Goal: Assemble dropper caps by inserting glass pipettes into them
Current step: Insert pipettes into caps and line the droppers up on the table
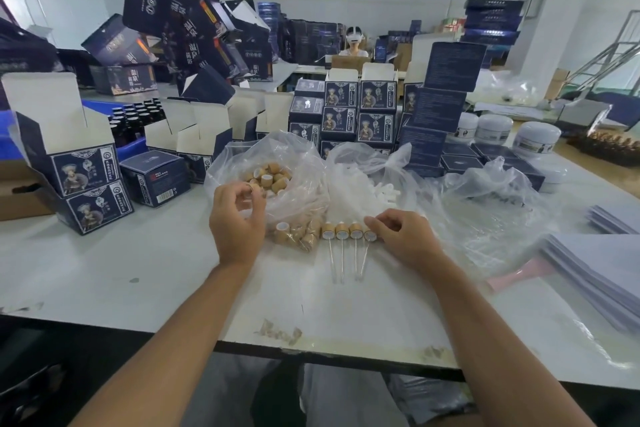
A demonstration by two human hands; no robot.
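A white-walled room holds a white table (104, 274) crowded at the far side with dark boxes (356, 107); its near edge runs bare between the forearms. Clear bags (304, 163) sit mid-table, caps (273, 177) inside the left one. Four finished droppers (348, 236) lie in a row near the bags. The left hand (235, 218) pinches a cap (254, 188); the right hand (401, 236), fingers curled, touches the rightmost dropper.

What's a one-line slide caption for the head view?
Left hand pinches a bamboo cap as right hand rests beside four assembled droppers.
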